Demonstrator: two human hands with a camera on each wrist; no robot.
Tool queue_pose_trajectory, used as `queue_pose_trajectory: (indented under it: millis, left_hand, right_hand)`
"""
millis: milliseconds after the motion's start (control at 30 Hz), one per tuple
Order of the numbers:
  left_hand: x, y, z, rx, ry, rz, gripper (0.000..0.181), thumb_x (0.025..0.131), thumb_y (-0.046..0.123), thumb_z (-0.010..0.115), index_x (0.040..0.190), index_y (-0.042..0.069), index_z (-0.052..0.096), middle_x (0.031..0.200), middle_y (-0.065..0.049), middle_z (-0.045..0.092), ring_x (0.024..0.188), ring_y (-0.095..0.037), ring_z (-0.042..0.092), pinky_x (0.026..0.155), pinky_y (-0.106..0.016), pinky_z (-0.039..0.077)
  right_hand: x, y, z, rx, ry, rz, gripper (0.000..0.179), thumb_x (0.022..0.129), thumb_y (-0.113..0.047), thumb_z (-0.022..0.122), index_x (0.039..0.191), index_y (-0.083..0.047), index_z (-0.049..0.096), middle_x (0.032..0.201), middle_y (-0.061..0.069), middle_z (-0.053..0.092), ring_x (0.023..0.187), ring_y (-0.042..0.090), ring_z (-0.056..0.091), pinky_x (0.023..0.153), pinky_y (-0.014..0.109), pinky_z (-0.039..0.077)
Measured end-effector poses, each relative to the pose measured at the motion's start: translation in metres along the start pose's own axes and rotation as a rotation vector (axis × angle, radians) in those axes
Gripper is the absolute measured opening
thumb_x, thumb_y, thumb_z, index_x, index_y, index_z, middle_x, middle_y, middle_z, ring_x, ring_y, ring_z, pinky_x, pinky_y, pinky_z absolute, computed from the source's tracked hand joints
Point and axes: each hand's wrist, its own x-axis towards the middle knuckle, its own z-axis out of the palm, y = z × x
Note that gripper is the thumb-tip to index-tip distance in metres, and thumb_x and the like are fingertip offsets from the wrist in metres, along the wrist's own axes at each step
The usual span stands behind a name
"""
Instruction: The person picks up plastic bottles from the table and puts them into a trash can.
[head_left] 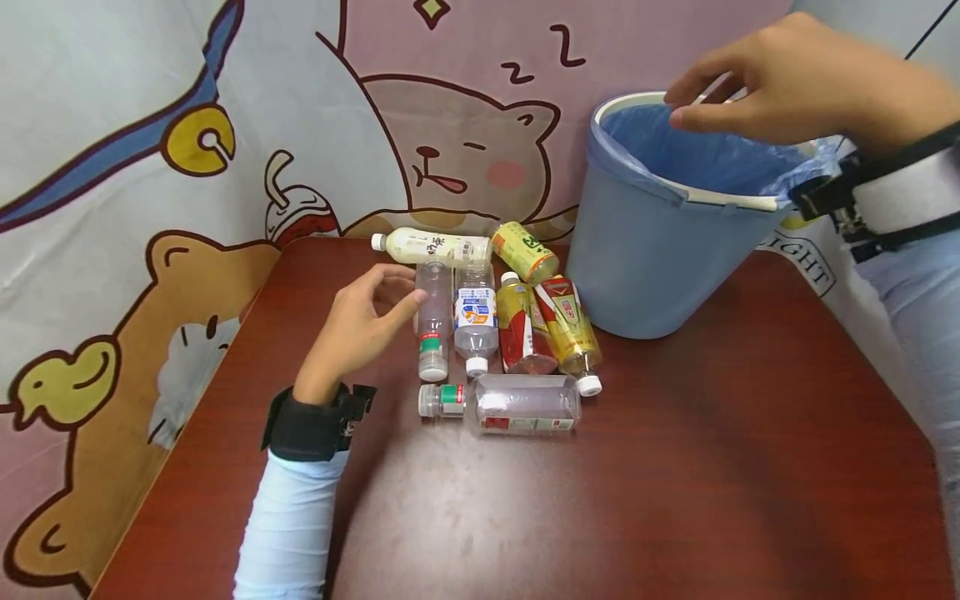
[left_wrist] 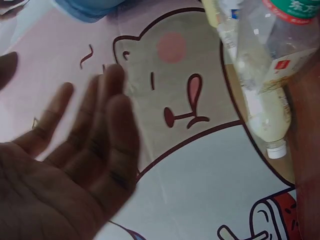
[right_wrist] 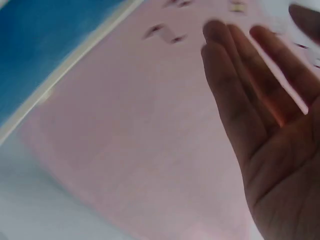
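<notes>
My left hand (head_left: 362,321) is beside a clear plastic bottle with a green and red label (head_left: 433,321), its thumb and fingers spread and nothing between them. In the left wrist view that hand (left_wrist: 85,155) shows its bare palm. Over the bin's mouth hangs my right hand (head_left: 780,83), fingers loosely bent and empty; the right wrist view shows the same hand (right_wrist: 280,110) with an empty palm. The blue-grey bin (head_left: 637,258) stands at the back right, lined with a blue bag (head_left: 697,158).
Several other bottles lie close together: a milky one (head_left: 435,247), a clear one with a blue-white label (head_left: 476,321), red-yellow ones (head_left: 525,329) and a large clear one (head_left: 525,404) across the front. A yellow-green can-like container (head_left: 525,252) lies behind. A cartoon-printed cloth (head_left: 465,142) covers the wall.
</notes>
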Motion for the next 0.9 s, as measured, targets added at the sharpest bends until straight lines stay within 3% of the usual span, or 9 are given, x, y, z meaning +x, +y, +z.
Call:
queue_pose_trajectory:
  millis: [67,167,300,433,600,733,900]
  left_hand:
    - [0.000,-0.005,0.002,0.049,-0.020,-0.075,0.039,0.091,0.034,0.060,0.115,0.003,0.056,0.107,-0.017,0.064,0.086,-0.027,0.057,0.072,-0.046,0.049]
    - [0.002,-0.012,0.006,0.109,-0.047,-0.170,0.039,0.090,0.035,0.059,0.109,0.001,0.056,0.106,-0.018,0.061,0.089,-0.031,0.054,0.074,-0.046,0.046]
    - [0.003,-0.021,0.015,0.136,-0.057,-0.258,0.036,0.090,0.033,0.060,0.102,0.000,0.054,0.101,-0.020,0.060,0.093,-0.033,0.054,0.080,-0.049,0.047]
    - [0.001,-0.028,0.026,0.153,-0.109,-0.297,0.034,0.089,0.032,0.061,0.097,0.001,0.051,0.095,-0.018,0.057,0.088,-0.030,0.053,0.078,-0.046,0.047]
    - [0.000,-0.033,0.040,0.197,-0.186,-0.331,0.035,0.086,0.032,0.065,0.092,0.002,0.047,0.083,-0.012,0.048,0.078,-0.028,0.048,0.067,-0.039,0.041]
    - [0.000,-0.034,0.051,0.234,-0.256,-0.364,0.040,0.083,0.035,0.067,0.091,0.003,0.044,0.082,-0.011,0.044,0.078,-0.029,0.047,0.066,-0.039,0.039]
    - [0.000,-0.032,0.065,0.279,-0.325,-0.420,0.051,0.079,0.042,0.070,0.098,0.002,0.045,0.093,-0.016,0.049,0.087,-0.034,0.049,0.073,-0.046,0.044]
  right_hand:
    - [-0.005,-0.018,0.003,0.042,0.108,-0.053,0.035,0.091,-0.025,0.059,0.114,0.000,0.064,0.106,0.029,0.066,0.092,0.043,0.061,0.074,0.063,0.051]
    - [-0.014,-0.045,0.015,0.130,0.233,-0.157,0.027,0.087,-0.020,0.064,0.108,-0.004,0.068,0.099,0.018,0.071,0.082,0.017,0.064,0.072,0.032,0.056]
    - [-0.025,-0.074,0.043,0.293,0.317,-0.228,0.021,0.084,-0.013,0.068,0.104,-0.007,0.071,0.095,0.008,0.073,0.081,-0.005,0.056,0.071,0.003,0.041]
    - [-0.040,-0.093,0.084,0.500,0.376,-0.214,0.021,0.082,-0.004,0.069,0.102,-0.005,0.071,0.096,0.009,0.073,0.089,-0.004,0.059,0.080,0.004,0.045]
    - [-0.064,-0.105,0.128,0.695,0.426,-0.122,0.023,0.080,0.002,0.068,0.102,-0.005,0.071,0.097,0.008,0.072,0.092,0.001,0.061,0.079,0.008,0.049]
    - [-0.075,-0.110,0.149,0.773,0.433,-0.052,0.022,0.082,0.001,0.066,0.102,-0.006,0.070,0.098,-0.002,0.069,0.092,0.005,0.061,0.078,0.009,0.050]
    - [-0.082,-0.111,0.166,0.841,0.437,-0.014,0.021,0.084,0.003,0.064,0.103,-0.004,0.069,0.100,-0.012,0.066,0.092,0.007,0.061,0.077,0.009,0.050]
